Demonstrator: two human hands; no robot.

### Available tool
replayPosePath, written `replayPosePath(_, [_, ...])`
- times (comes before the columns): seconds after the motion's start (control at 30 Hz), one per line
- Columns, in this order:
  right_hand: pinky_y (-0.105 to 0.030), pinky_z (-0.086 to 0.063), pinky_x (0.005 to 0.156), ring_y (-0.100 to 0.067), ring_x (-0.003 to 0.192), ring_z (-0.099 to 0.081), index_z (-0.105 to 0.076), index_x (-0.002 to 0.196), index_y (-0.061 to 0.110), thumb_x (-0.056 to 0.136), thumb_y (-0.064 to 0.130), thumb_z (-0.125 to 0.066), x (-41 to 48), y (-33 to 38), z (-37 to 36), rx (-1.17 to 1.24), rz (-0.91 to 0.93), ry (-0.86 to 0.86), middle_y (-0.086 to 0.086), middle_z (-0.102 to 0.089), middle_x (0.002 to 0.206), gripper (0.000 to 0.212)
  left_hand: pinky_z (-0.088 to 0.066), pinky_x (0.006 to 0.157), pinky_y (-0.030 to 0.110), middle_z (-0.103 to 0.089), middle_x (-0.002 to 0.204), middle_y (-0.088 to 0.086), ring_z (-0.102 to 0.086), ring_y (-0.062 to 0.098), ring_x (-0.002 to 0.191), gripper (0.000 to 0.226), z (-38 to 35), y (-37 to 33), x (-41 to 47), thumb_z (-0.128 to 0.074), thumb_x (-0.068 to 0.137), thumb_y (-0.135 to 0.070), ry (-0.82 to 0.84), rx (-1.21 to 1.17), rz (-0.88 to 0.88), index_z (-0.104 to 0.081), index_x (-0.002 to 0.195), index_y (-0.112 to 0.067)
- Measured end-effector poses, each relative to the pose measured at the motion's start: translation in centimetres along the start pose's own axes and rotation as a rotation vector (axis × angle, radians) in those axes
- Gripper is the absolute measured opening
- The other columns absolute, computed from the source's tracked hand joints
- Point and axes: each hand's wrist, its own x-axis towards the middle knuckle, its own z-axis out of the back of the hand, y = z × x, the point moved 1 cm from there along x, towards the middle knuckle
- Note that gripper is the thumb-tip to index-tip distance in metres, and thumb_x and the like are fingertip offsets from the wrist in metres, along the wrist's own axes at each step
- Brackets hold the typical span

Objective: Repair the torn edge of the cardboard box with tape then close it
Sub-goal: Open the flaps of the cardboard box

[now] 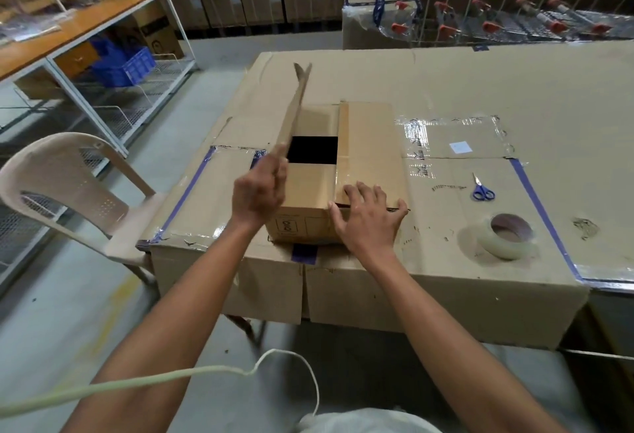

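Observation:
A brown cardboard box [308,223] sits near the front edge of a cardboard-covered table [514,96]. Its right flap [370,144] lies folded flat over the top. Its left flap [293,106] stands nearly upright, and my left hand [259,192] grips the near end of that flap. My right hand [368,218] rests flat, fingers spread, on the box's near right corner over the folded flap. A dark opening [312,150] shows between the flaps. A roll of clear tape [509,235] lies on the table to the right of the box.
Blue-handled scissors [482,189] lie right of the box, beyond the tape roll. A beige plastic chair [79,189] stands at the table's left. A metal shelf with a blue crate [125,63] is further left. A white cord [171,374] crosses below my arms.

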Motion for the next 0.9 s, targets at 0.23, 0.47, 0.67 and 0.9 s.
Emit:
replayPosePath(0.23, [-0.061, -0.028, 0.104, -0.023, 0.138, -0.047, -0.057, 0.136, 0.035, 0.098, 0.062, -0.035, 0.0, 0.1, -0.1, -0.012, -0.003, -0.005, 0.007, -0.055, 0.147, 0.051, -0.041, 0.069, 0.023, -0.064, 0.099, 0.005, -0.06, 0.02, 0.086, 0.037, 2.4, 3.2, -1.3, -0.04, 0.111, -0.032, -0.456, -0.381, 0.951, -0.055, 0.132, -0.005])
replayPosePath(0.47, [-0.061, -0.029, 0.101, -0.022, 0.132, -0.051, -0.058, 0.131, 0.034, 0.1, 0.06, -0.039, 0.2, 0.0, -0.3, 0.018, 0.009, -0.042, 0.006, -0.058, 0.142, 0.045, -0.063, 0.049, 0.042, -0.054, 0.116, 0.013, -0.073, 0.038, 0.063, 0.033, 2.2, 6.5, -4.2, -0.05, 0.107, -0.023, -0.6, -0.742, 1.558, -0.041, 0.137, -0.016])
replayPosePath(0.67, [-0.062, -0.033, 0.098, -0.024, 0.125, -0.058, -0.058, 0.133, 0.033, 0.1, 0.06, -0.028, 0.3, -0.1, -0.8, -0.068, 0.068, -0.078, 0.004, -0.062, 0.138, 0.052, -0.065, 0.071, 0.046, -0.06, 0.135, -0.003, -0.061, 0.03, 0.106, 0.032, 2.0, 7.1, -7.4, -0.051, 0.105, -0.029, -0.3, -0.628, 1.661, -0.069, 0.13, -0.036])
replayPosePath(0.9, [-0.046, -0.051, 0.072, -0.034, 0.081, -0.07, -0.059, 0.127, 0.022, 0.108, 0.052, -0.029, 1.4, -0.6, -0.3, -0.305, 0.308, -0.1, -0.01, -0.072, 0.101, 0.046, -0.053, 0.107, 0.047, -0.064, 0.143, 0.002, -0.061, 0.029, 0.127, 0.032, 1.8, 8.1, -8.0, -0.051, 0.106, -0.033, -0.246, -0.346, 1.471, -0.066, 0.134, -0.033])
